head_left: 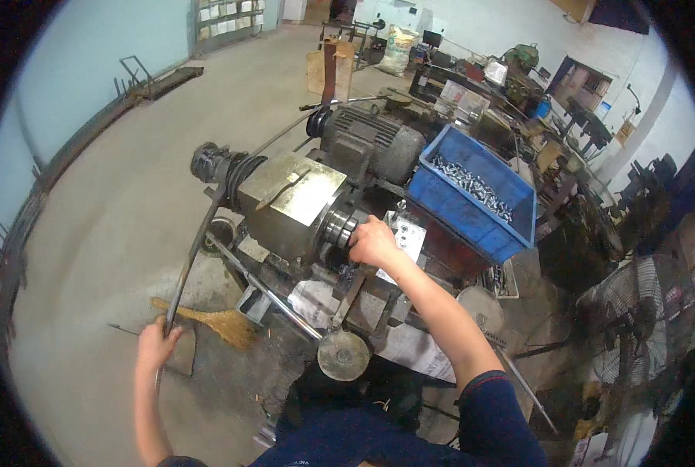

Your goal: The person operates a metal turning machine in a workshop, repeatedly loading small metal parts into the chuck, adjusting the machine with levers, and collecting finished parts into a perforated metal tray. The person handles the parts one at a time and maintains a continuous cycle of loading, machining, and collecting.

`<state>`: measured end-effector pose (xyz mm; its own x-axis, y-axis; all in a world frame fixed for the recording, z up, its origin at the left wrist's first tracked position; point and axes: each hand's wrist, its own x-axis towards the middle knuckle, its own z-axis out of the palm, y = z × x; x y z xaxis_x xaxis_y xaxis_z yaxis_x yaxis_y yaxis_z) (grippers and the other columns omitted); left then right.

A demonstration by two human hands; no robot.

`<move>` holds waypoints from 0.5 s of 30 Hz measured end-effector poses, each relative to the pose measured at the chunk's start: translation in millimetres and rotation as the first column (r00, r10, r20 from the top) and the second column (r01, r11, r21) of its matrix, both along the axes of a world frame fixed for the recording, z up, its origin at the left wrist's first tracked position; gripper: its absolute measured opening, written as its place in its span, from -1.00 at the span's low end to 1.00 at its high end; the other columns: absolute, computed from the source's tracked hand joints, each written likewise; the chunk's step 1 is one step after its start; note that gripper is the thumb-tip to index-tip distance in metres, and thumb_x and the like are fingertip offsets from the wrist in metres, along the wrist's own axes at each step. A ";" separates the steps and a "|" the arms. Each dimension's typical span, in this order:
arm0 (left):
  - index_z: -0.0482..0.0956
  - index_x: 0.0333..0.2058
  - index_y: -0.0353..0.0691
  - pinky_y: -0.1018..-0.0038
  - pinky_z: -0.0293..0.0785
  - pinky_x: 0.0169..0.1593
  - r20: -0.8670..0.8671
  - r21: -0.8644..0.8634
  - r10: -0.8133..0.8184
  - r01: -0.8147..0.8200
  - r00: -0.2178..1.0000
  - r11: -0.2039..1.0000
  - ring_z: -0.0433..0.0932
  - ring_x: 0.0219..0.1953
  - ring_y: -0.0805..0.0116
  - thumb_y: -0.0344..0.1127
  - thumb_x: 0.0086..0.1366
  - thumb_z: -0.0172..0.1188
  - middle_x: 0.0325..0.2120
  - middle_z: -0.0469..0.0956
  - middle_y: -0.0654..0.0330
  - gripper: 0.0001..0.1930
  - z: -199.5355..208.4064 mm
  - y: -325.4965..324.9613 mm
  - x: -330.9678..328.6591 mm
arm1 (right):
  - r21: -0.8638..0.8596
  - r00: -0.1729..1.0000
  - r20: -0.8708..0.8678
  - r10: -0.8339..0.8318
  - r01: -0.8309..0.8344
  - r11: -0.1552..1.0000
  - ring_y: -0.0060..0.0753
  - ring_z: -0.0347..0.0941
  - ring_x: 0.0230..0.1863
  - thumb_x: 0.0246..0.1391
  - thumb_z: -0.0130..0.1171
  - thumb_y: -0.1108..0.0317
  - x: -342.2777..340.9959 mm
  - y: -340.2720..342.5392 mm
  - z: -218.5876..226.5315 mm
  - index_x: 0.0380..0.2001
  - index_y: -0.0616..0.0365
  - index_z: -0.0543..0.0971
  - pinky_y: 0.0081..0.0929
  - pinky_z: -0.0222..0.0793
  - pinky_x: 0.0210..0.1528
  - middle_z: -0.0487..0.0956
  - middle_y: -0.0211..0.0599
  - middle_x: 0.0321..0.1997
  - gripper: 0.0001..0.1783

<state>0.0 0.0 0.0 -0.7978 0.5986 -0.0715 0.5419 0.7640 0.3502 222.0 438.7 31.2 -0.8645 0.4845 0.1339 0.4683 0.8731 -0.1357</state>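
My left hand (157, 345) is closed around the lower part of a long metal lever (186, 272), which slants up to the back of a small lathe's headstock (281, 204). At the front of the headstock, my right hand (373, 243) reaches the round steel chuck (338, 229). Its fingers are bent together at the chuck's mouth, and whatever they pinch is hidden behind the hand. A flat tool with a dark handle (284, 190) lies on top of the headstock. Just beyond my right hand is a pale metal block with holes (407, 237).
A blue plastic crate (463, 224) holding many small shiny metal parts (472, 187) stands behind the lathe, beside a dark electric motor (375, 144). Below are a round disc (343, 356) and a metal bar (273, 294). A straw broom (223, 321) lies left; a caged fan (624, 323) stands right.
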 end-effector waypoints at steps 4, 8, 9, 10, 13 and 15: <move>0.36 -0.47 -0.33 0.15 0.37 -0.39 -0.184 0.093 0.042 -0.025 0.982 0.995 0.48 -0.49 -0.06 -0.13 -0.01 0.25 -0.66 0.46 -0.04 -0.63 -11.0 13.0 -14.5 | 0.073 0.986 -0.053 0.157 -0.154 0.985 -0.15 0.40 -0.43 -0.57 0.13 0.29 -20.2 15.1 -4.2 -0.71 0.00 0.61 -0.36 0.34 -0.33 0.57 -0.34 -0.57 -0.83; 0.37 -0.49 -0.28 0.16 0.37 -0.43 -0.365 -0.107 -0.050 0.012 0.930 0.994 0.47 -0.52 -0.03 -0.22 0.02 0.18 -0.68 0.45 -0.01 -0.75 -25.5 15.2 -40.9 | 0.103 0.959 -0.062 0.278 -0.271 0.957 -0.12 0.37 -0.47 -0.58 0.11 0.25 -10.7 22.4 -18.0 -0.79 0.04 0.57 -0.31 0.33 -0.37 0.52 -0.29 -0.63 -0.85; 0.37 -0.49 -0.28 0.17 0.36 -0.45 -0.407 -0.167 -0.092 0.025 0.909 0.986 0.47 -0.54 -0.02 -0.25 0.01 0.17 -0.68 0.45 0.00 -0.77 -38.2 12.9 -48.2 | 0.081 0.947 -0.044 0.319 -0.315 0.946 -0.08 0.36 -0.43 -0.57 0.10 0.24 -1.0 25.6 -22.1 -0.79 0.05 0.57 -0.27 0.34 -0.35 0.50 -0.22 -0.66 -0.84; 0.38 -0.50 -0.26 0.18 0.36 -0.47 -0.376 -0.202 -0.076 -0.001 0.924 0.979 0.47 -0.56 0.00 -0.29 -0.03 0.16 -0.68 0.45 0.01 -0.81 -35.5 8.0 -67.9 | 0.011 0.973 -0.029 0.230 -0.230 0.973 -0.06 0.36 -0.44 -0.55 0.09 0.27 4.0 24.6 -22.3 -0.77 0.04 0.58 -0.27 0.34 -0.34 0.52 -0.21 -0.63 -0.85; 0.39 -0.56 -0.22 0.20 0.34 -0.50 -0.628 -0.173 -0.116 0.007 0.770 0.985 0.46 -0.60 0.02 -0.39 -0.12 0.12 -0.68 0.46 0.05 -0.89 -46.4 -34.7 -172.7 | -0.070 0.982 -0.144 0.118 -0.129 0.989 -0.05 0.36 -0.46 -0.54 0.09 0.29 -11.6 -0.2 -5.0 -0.75 0.05 0.59 -0.28 0.33 -0.34 0.54 -0.19 -0.60 -0.84; 0.38 -0.59 -0.21 0.20 0.35 -0.48 -0.636 -0.170 -0.128 0.024 0.761 0.985 0.47 -0.59 0.02 -0.41 -0.10 0.10 -0.67 0.47 0.04 -0.92 -42.6 -23.3 -194.1 | -0.100 0.992 -0.091 0.086 -0.095 0.990 -0.06 0.39 -0.42 -0.55 0.10 0.29 -11.5 3.1 -0.8 -0.71 0.05 0.61 -0.31 0.34 -0.27 0.54 -0.16 -0.59 -0.81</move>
